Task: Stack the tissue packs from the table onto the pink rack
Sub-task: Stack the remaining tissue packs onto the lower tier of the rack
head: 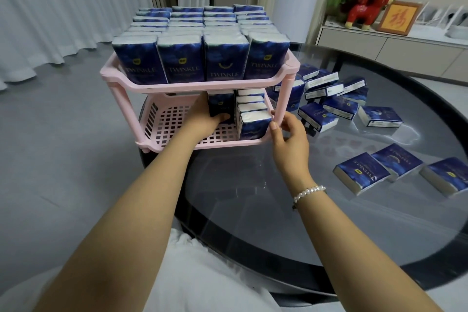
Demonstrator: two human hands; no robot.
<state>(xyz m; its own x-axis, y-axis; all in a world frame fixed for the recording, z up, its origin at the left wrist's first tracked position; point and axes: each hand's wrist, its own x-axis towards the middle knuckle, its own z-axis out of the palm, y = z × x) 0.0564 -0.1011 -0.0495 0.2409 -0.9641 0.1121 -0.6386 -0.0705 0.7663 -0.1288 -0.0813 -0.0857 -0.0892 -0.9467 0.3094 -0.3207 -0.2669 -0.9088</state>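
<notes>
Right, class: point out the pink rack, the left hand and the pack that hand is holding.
pink rack (202,86): head view, front rim of the upper tier.
left hand (202,119): head view, back of the hand.
held pack (220,104): head view, its dark blue front face.

Left hand (205,116) fingers hidden behind dark blue tissue pack (220,106) under pink plastic rack (192,86) top tier. Round glass table (291,223) cut by right edge. Rear pack labels blurred.

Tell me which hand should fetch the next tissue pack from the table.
Right. The right hand holds nothing and is nearer the loose packs on the table; the left hand grips a pack in the rack's lower shelf.
</notes>
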